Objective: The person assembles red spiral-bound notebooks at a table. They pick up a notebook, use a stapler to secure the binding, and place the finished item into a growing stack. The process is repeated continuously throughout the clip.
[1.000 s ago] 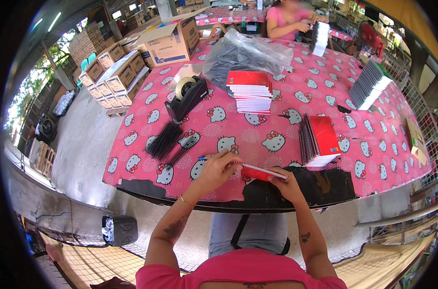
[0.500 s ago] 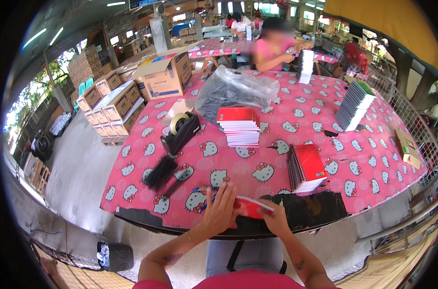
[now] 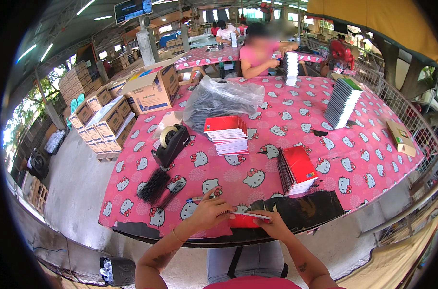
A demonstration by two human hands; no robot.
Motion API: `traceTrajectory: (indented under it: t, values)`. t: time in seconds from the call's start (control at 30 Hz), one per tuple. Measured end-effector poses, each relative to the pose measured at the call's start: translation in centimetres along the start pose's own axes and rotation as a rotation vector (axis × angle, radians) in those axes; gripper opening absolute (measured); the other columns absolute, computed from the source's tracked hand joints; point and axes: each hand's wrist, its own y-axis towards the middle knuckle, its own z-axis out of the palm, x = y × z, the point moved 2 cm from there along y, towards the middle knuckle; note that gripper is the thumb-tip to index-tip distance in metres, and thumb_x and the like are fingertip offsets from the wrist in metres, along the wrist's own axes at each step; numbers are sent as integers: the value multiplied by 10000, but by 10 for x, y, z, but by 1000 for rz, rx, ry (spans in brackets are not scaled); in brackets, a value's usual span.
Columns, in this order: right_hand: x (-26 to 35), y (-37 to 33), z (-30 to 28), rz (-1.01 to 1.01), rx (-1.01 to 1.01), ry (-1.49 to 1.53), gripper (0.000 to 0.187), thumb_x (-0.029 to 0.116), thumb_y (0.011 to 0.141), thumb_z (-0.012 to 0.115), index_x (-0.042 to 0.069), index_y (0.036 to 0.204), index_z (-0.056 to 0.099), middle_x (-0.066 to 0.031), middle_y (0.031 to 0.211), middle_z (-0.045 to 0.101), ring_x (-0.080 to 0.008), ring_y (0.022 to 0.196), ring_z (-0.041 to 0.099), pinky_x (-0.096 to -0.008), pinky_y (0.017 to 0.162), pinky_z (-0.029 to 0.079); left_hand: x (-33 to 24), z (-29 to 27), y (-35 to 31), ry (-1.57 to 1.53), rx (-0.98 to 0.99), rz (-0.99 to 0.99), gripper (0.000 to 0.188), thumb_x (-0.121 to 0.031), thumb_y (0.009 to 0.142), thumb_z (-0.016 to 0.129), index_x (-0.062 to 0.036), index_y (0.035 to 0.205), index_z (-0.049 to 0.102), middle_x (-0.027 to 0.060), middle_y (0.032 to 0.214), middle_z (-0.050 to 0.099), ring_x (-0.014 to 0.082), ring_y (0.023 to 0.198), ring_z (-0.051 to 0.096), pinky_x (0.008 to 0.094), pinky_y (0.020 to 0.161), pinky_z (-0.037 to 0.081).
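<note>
At the table's near edge, a red-covered notebook (image 3: 243, 221) is held between my two hands, its white page edge toward the far side. My left hand (image 3: 211, 213) closes on its left end, with the index finger raised. My right hand (image 3: 274, 225) grips the right end, thumb on the cover. Just beyond my left hand lies a pen (image 3: 195, 199). Black binding coils (image 3: 154, 186) lie farther left. To the right of my hands stands a stack of red spiral notebooks (image 3: 298, 168); another stack of red notebooks (image 3: 227, 135) is farther back.
A black tape dispenser (image 3: 171, 145) and a plastic bag of black items (image 3: 219, 101) stand at the left and back. A taller notebook stack (image 3: 343, 103) is at the right. A co-worker (image 3: 257, 55) handles another stack (image 3: 291, 70) across the pink-covered table (image 3: 363, 159). Cardboard boxes (image 3: 154, 91) are back left.
My left hand has gone from lying extended over the notebook to curling its fingers at the left end. The notebook is slightly lower and more level. The whole view has shifted a little.
</note>
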Motion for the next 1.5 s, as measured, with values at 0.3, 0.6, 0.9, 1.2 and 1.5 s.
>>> traceTrajectory:
  t: [0.3,0.6,0.9,1.2,1.5]
  values:
    - [1,-5,18,60,-239,288,319,67,948,652,-15,1257,639,-62,1088,691,-112,979,604,-269,900,486,-57,45,-20,468,-78,-202,753,-565,936,513,38,1386,480,202,1482,440,361,1415,367,713,1093,185]
    - [14,-3,12,101,-189,315,334,102,943,675,-23,1250,630,-55,1067,683,-86,951,604,-251,844,503,-68,57,-40,350,-102,-102,801,-593,951,468,32,1448,411,238,1520,390,395,1436,336,714,1106,147]
    - [18,-13,2,142,-129,294,335,136,965,658,-12,1265,630,-40,1039,697,-74,943,602,-260,847,504,-74,37,8,617,2,-136,859,-665,901,494,13,1428,444,253,1504,401,406,1421,352,699,1088,220]
    - [23,-10,4,97,-66,220,333,113,961,651,-12,1269,638,-54,1091,709,-83,975,609,-260,876,501,-70,45,11,530,-160,-118,825,-650,923,477,21,1403,467,232,1481,440,380,1422,364,646,1109,252]
    - [17,-14,7,160,-46,319,344,101,961,645,-28,1279,627,-57,1100,711,-68,983,598,-258,879,504,-77,44,18,460,-104,-77,843,-678,928,440,-6,1436,452,224,1500,425,373,1438,343,633,1126,234]
